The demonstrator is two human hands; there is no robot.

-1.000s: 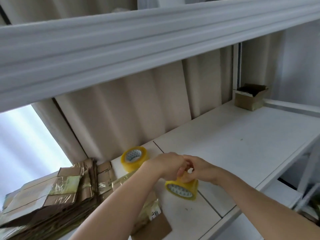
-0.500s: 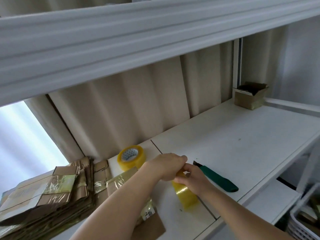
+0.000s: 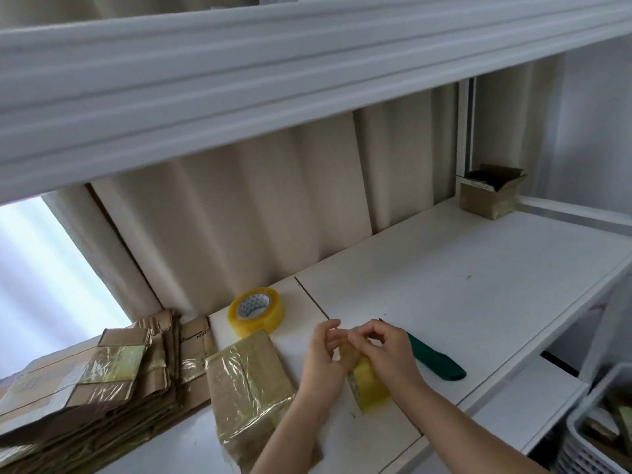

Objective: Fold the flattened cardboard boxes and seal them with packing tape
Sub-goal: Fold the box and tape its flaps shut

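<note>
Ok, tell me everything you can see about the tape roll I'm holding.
The tape roll is yellowish clear packing tape, glossy, standing on edge on the white table. The right hand grips it from above while the left hand picks at its upper edge. Its core is barely visible.

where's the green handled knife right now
In the head view, the green-handled knife lies on the white table, right of the right hand and the tape roll it holds.

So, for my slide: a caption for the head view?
Both hands work a yellow tape roll beside a taped box.
</note>
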